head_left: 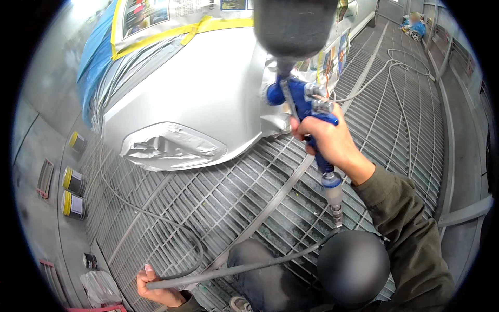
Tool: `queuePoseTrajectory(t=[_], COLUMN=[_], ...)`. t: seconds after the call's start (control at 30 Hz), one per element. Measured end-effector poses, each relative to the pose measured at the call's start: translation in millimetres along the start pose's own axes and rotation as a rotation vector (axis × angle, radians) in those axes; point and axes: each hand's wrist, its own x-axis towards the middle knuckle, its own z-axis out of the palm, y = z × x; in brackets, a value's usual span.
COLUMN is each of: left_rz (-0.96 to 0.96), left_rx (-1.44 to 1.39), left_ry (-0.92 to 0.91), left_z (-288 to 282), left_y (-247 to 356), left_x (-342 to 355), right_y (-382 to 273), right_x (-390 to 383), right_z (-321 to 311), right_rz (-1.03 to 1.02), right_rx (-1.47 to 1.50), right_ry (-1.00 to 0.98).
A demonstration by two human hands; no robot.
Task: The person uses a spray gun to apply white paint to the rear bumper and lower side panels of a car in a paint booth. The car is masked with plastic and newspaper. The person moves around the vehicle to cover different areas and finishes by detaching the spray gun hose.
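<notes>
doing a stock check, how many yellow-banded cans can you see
3, all along the left wall: the far can, the middle can and, just beside that one, the near can. Others could be hidden.

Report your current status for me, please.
Right hand gripping spray gun; left hand holding grey air hose; partly masked silver car bumper ahead; hose looping across floor grating.
</notes>
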Motion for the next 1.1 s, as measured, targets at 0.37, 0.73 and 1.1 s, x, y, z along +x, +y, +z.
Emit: queuePoseTrajectory(t=[0.37,0.73,1.1], left_rz=[-0.015,-0.041,-0.018], left_rx=[0.016,0.098,0.109], left_ry=[0.045,0.165,-0.014], left_z=[-21,-52,14], left_y=[14,13,39], left_x=[23,45,26], right_y=[-8,-68,-66], right_x=[0,11,32], right_z=[27,83,-50], right_rz=[0.024,-0.043,0.074], right_rx=[-0.061,0.12,0.107], right_ry=[0.039,-0.441,0.02])
